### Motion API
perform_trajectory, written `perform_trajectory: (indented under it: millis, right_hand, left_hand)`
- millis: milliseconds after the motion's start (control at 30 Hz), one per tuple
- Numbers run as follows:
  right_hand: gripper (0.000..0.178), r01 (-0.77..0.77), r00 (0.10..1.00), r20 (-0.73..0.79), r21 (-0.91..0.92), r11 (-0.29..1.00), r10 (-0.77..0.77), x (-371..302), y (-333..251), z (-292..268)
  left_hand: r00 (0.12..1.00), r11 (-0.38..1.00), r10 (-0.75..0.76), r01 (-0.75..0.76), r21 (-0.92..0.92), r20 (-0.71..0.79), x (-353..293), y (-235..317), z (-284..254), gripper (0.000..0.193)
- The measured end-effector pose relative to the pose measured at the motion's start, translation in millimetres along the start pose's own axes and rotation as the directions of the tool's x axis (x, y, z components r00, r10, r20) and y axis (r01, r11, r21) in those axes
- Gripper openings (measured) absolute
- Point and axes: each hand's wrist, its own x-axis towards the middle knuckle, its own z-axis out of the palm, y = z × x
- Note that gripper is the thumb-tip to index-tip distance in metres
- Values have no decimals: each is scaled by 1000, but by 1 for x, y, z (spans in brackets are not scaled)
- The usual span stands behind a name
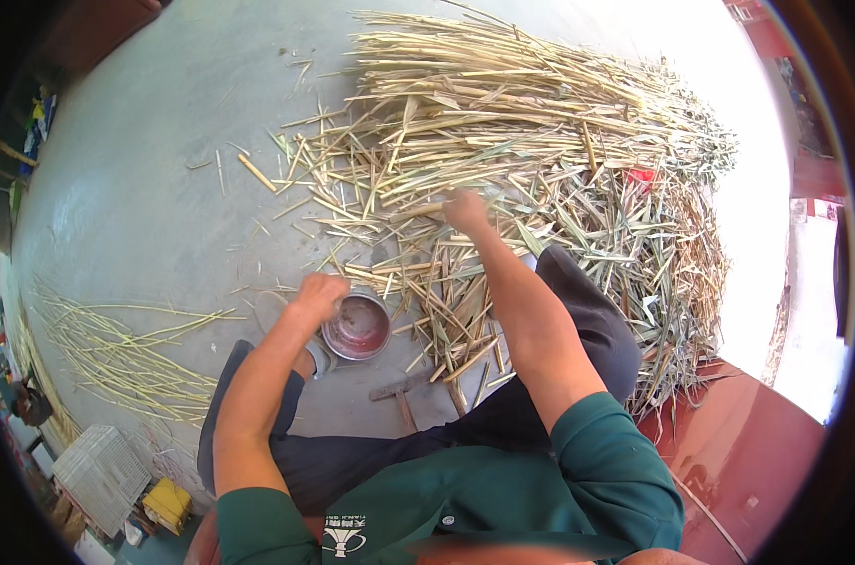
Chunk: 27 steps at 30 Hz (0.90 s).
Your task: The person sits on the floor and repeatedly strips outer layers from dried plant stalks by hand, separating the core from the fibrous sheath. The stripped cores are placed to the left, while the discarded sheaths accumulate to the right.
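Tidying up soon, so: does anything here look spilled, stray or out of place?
Mostly scattered cuttings. Short reed pieces lie strewn over the floor between the big pile and the metal bowl, and one cut piece lies off alone. The bowl stands upright by the left hand, nothing spilled.

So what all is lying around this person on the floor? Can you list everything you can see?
Big heap of pale yellow split cane stalks: one, straw-coloured, ahead and to the right on the grey concrete floor.
Thin bundle of yellow-green stalks: one, far left on the floor.
Round metal bowl with reddish inside: one, between the knees, by the left hand.
Small wooden-handled hammer: one, brown, just below the bowl.
White wire cage: one, lower left.
Yellow box: one, beside the cage.
Red scrap: one, in the heap at right; kind unclear.
Left hand: closed, at the bowl's rim.
Right hand: reaching into the stalks; grip unclear.
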Motion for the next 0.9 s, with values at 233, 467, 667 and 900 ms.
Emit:
perform_trajectory:
  millis: [233,467,667,900]
  right_hand:
    - [26,-115,913,-376,134,984,158,39,14,0]
    - [31,-287,835,-452,128,949,313,73,28,-41]
    - [42,-492,684,-368,405,771,630,112,64,-57]
    - [49,-261,697,23,939,223,717,131,78,-55]
  left_hand:
    - [957,972,-127,67,227,262,-1,55,113,25]
    - [959,952,-139,61,300,245,-5,61,166,13]
    - [836,987,-111,29,158,538,1,65,164,16]
    - [892,991,-27,-34,126,451,22,73,114,12]
